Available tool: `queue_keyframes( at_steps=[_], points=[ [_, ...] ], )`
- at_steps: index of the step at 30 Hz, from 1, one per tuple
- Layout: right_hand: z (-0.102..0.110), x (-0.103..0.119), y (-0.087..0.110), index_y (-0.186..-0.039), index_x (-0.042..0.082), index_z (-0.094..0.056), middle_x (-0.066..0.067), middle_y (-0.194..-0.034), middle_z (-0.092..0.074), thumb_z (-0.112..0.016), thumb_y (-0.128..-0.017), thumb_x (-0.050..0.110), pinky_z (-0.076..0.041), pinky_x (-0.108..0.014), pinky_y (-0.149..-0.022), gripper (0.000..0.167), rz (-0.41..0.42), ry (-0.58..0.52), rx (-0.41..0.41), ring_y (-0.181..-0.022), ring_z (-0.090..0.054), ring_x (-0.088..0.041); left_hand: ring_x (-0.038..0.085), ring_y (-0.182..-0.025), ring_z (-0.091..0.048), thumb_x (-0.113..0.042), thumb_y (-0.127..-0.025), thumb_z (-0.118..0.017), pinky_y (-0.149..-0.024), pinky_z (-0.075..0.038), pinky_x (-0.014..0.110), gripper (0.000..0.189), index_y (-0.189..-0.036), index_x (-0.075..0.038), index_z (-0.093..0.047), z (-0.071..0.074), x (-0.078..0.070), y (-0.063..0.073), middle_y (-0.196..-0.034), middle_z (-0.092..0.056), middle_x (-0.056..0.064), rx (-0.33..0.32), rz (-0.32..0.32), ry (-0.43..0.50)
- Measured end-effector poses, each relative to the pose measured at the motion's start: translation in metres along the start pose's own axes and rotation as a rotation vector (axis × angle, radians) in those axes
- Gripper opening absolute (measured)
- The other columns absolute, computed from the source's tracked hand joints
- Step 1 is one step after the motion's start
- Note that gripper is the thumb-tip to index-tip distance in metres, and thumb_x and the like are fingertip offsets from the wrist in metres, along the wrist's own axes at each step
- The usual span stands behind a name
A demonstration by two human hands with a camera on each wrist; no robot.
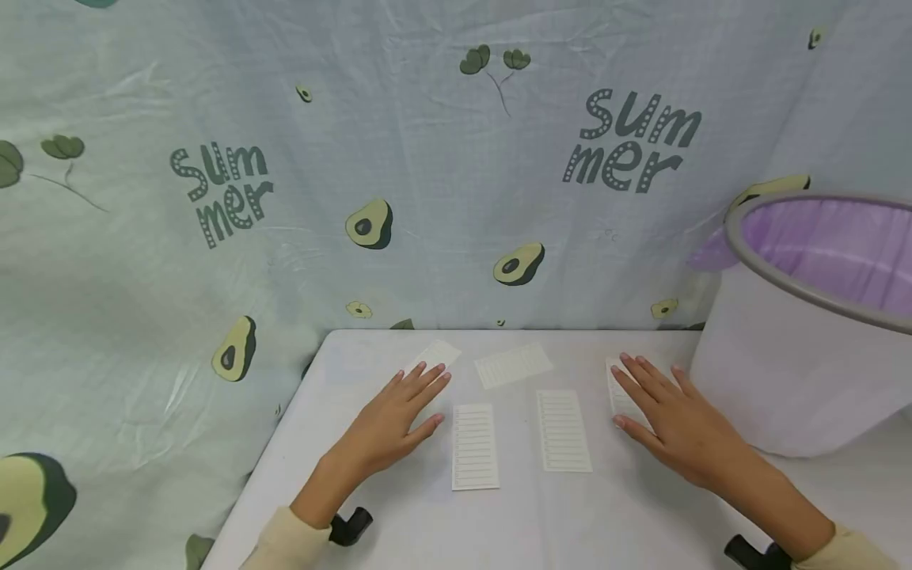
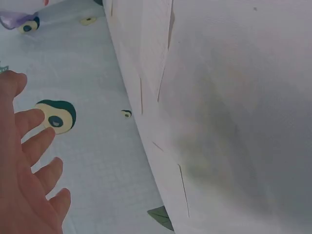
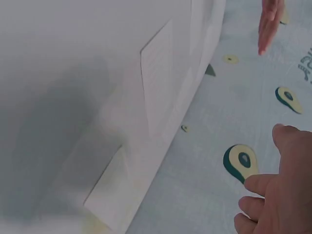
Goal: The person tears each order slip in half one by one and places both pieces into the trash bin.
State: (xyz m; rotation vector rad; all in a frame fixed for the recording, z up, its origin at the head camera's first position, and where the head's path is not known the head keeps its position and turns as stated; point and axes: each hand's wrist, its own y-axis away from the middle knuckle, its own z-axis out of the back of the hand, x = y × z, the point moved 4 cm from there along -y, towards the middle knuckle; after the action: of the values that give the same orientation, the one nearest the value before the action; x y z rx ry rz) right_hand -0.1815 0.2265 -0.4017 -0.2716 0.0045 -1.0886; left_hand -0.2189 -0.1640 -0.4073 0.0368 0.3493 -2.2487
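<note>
Cream sleeves (image 1: pixel 288 542) reach in from the bottom edge, each ending at a wrist that wears a black device (image 1: pixel 351 526), and 2 bare hands stretch forward from them above a white table (image 1: pixel 399 526). The left hand (image 1: pixel 392 419) has its fingers extended and slightly spread, its thumb held apart, and it has hold of nothing. The right hand (image 1: pixel 673 419) is much the same, fingers fanned and thumb set apart, also holding nothing. Wrist views show a gap between each hand and the tabletop, with the fingers gently bent. Around and below the hands lie 5 pale, rectangular cards, flat and separate. The back left card (image 1: pixel 440 351) is partly hidden by the left hand's fingertips; the back centre card (image 1: pixel 513 365) lies at a slant. Nearer the viewer, the front left card (image 1: pixel 475 447) and the front right card (image 1: pixel 563 431) lie between the hands, printed with rows of lines too small to read. The far right card (image 1: pixel 618 404) is mostly covered by the right hand. Just beside that hand stands a large white bin (image 1: pixel 791 364) with a grey rim and purple liner (image 1: pixel 834 245). Behind everything hangs a pale cloth (image 1: pixel 427 158) printed with avocado halves, leaves and the word "summer" 2 times.
</note>
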Motion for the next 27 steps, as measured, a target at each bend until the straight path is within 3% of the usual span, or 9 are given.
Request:
queue_keyframes(
  at_steps=[9,16,27],
  points=[
    [-0.015,0.016,-0.006,-0.159,0.01,-0.035,-0.012,-0.165,-0.031,-0.055,-0.105,0.045,-0.003,-0.047,-0.127,0.067,0.052,-0.052,0.013,-0.151,-0.029,-0.036,0.025,-0.152,-0.028,-0.043,-0.106,-0.052,-0.122,-0.025,0.05,0.061,-0.159,-0.017,-0.038,-0.009,-0.012,-0.006,-0.164,-0.034,-0.001,0.074,-0.066,0.051],
    [-0.026,0.028,-0.014,-0.157,0.012,-0.04,-0.007,-0.163,-0.035,-0.054,-0.105,0.044,-0.026,-0.052,-0.121,0.062,0.162,-0.119,0.068,-0.15,-0.033,-0.03,0.027,-0.146,-0.041,-0.045,-0.099,-0.062,-0.119,-0.034,0.046,0.062,-0.153,-0.015,-0.048,-0.016,-0.021,-0.01,-0.158,-0.045,0.001,0.017,-0.034,0.043],
    [-0.042,0.047,-0.033,-0.15,0.011,-0.052,-0.006,-0.153,-0.051,-0.06,-0.104,0.035,-0.043,-0.05,-0.111,0.052,0.372,-0.14,0.073,-0.14,-0.049,-0.029,0.024,-0.13,-0.057,-0.048,-0.091,-0.073,-0.103,-0.052,0.043,0.062,-0.141,-0.013,-0.06,-0.023,-0.044,-0.003,-0.14,-0.061,0.004,-0.093,0.08,0.071]
  ],
)
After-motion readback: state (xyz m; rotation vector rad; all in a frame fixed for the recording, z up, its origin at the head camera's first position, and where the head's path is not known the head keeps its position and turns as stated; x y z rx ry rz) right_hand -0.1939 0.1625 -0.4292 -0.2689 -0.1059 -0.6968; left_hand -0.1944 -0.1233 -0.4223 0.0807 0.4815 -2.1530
